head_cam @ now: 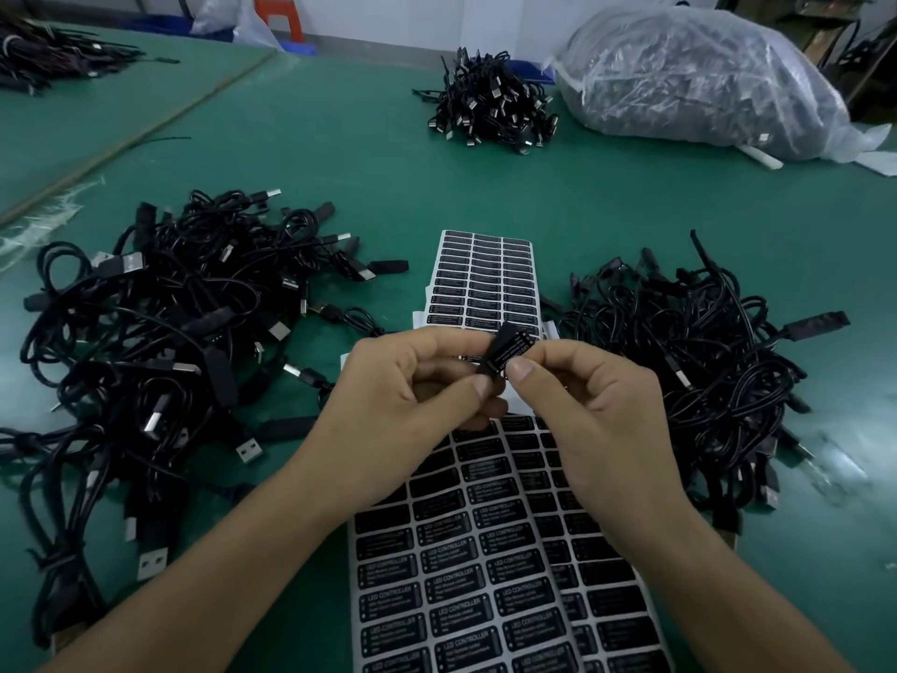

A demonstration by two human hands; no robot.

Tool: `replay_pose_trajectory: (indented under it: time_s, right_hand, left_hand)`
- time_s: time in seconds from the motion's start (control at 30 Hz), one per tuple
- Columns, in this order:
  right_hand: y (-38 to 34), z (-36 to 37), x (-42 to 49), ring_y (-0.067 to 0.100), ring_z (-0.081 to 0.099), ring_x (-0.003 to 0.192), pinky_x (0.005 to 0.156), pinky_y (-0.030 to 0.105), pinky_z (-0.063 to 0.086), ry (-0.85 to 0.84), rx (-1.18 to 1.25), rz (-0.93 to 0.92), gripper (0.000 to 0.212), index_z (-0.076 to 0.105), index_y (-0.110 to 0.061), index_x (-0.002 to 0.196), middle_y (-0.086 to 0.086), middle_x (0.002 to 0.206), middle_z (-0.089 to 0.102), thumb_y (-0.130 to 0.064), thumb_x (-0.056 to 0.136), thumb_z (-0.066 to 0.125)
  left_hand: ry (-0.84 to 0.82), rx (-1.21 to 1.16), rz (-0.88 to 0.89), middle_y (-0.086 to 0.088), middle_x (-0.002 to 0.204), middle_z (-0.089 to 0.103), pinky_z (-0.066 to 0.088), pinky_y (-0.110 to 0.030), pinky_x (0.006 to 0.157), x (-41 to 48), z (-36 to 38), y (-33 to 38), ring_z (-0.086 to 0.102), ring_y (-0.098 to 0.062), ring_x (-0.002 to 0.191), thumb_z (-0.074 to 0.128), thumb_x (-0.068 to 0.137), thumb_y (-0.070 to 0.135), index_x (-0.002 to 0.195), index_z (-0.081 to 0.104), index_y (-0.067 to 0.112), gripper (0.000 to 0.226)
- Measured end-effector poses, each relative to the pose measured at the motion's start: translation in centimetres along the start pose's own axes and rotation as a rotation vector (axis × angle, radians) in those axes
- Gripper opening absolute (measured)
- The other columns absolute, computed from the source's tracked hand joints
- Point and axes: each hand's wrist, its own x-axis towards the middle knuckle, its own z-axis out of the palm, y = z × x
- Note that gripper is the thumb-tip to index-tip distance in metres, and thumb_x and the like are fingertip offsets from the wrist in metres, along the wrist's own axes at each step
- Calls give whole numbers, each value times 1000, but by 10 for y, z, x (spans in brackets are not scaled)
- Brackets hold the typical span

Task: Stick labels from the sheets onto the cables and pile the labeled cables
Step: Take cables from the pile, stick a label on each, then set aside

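Your left hand (403, 381) and right hand (597, 405) hide the near end of the far sheet (485, 279); the near sheet (485, 575) runs off the bottom edge.

green table mat (340, 153) carries: tangled black cable pile (160, 332) at left, second cable pile (704, 361) at right, overlapping label sheets (461, 575) between them, smaller cable heap (490, 104) at far centre, near a bulging clear plastic bag (699, 75).

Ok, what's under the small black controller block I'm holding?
White sheets of black rectangular labels, spread on the green table. Your left hand and right hand pinching the block cover the sheets' middle, so it can't be seen.
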Motion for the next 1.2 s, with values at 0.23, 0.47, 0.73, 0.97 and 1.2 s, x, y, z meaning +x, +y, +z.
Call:
replay_pose_trajectory:
  time_s: [0.23,0.47,0.73,0.97,1.2]
  right_hand:
    - [0,-2,0,-2,62,63,62,10,48,-83,27,-6,20,71,-10,78,-9,68,68,-6,95,61]
    - [1,-2,0,-1,61,63,63,12,48,-52,-10,-12,22,71,-16,76,-9,67,68,-9,95,63]
    - [3,-4,1,-2,55,60,60,10,43,-59,-44,-22,20,70,-17,77,-15,64,63,-10,95,64]
    - [5,-5,1,-2,53,61,61,11,43,-82,-63,-31,20,70,-19,77,-14,65,62,-12,95,64]
    - [4,-4,1,-3,55,62,61,9,44,-72,-66,-37,19,71,-19,79,-15,66,64,-11,95,64]
  left_hand:
    - [-44,-11,13,-5,89,78,60,-23,73,0,-1,0,77,-21,82,67,90,2,109,72,32,36]
    - [-35,-20,19,-5,88,78,60,-24,73,0,0,-2,77,-21,81,68,86,9,112,70,31,35]
    - [-39,-5,17,-6,88,78,60,-23,72,0,-1,-3,77,-20,81,66,90,-2,117,69,23,37]
    - [-31,6,21,-6,88,78,60,-23,71,0,0,-2,77,-20,79,68,89,1,111,72,29,36]
    - [-36,-6,23,-6,87,78,59,-22,70,-1,0,-1,77,-20,79,70,88,6,110,73,29,32]
